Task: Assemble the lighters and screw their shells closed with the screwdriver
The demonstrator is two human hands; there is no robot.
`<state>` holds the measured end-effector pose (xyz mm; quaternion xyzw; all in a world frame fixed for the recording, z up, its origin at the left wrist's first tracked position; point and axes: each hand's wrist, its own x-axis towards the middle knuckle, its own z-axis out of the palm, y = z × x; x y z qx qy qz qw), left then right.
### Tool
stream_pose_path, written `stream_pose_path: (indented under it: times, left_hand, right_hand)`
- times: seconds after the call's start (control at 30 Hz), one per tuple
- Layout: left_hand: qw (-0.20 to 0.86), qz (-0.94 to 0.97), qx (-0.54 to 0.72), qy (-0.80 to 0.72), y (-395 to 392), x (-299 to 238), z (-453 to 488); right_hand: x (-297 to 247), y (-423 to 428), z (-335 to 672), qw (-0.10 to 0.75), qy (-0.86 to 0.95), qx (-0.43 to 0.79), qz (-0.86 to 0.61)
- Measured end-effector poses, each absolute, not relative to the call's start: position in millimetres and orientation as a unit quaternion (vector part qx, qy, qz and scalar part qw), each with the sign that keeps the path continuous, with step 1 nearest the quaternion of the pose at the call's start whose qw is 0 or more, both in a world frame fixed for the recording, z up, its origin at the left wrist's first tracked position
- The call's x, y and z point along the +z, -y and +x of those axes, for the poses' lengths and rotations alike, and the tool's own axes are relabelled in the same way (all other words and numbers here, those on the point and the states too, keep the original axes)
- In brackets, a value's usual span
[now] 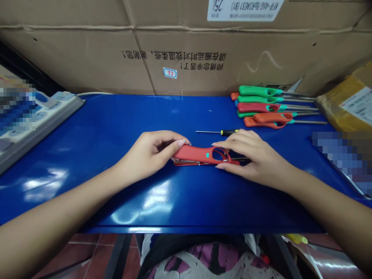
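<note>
A red long-nosed lighter [195,154] lies at the middle of the blue table, its handle to the left and its metal rod to the right. The two halves of its casing stand apart along the near side, and inner parts show in the gap. My left hand [155,152] grips the handle end between thumb and fingers. Around the trigger-ring end, my right hand [250,157] has its thumb on the near side and fingers on the far side; the rod is partly hidden under it. A thin screwdriver [208,132] with a black and yellow handle lies just behind, touching or close to my right fingers.
Several green, red and orange long-nosed lighters [261,107] lie piled at the back right. A large cardboard box [186,58] stands along the back edge of the blue table [122,116]. A power strip [43,116] is at left, a taped carton [345,97] at right.
</note>
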<state>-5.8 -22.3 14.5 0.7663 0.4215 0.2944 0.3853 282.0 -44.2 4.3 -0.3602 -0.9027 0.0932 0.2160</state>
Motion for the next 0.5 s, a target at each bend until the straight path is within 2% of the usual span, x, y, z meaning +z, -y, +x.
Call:
stream_pose_path:
  times: [0.27,0.5]
  left_hand:
    - [0.473,0.732,0.252,-0.422,21.0,10.3,-2.3]
    - [0.476,0.745,0.243,-0.399,20.3,5.6,-3.5]
  right_hand:
    - [-1.0,42.7,279.2,0.209,0.902,0.116,-0.360]
    - [-5.8,41.6,277.4,0.249,0.889,0.162,-0.348]
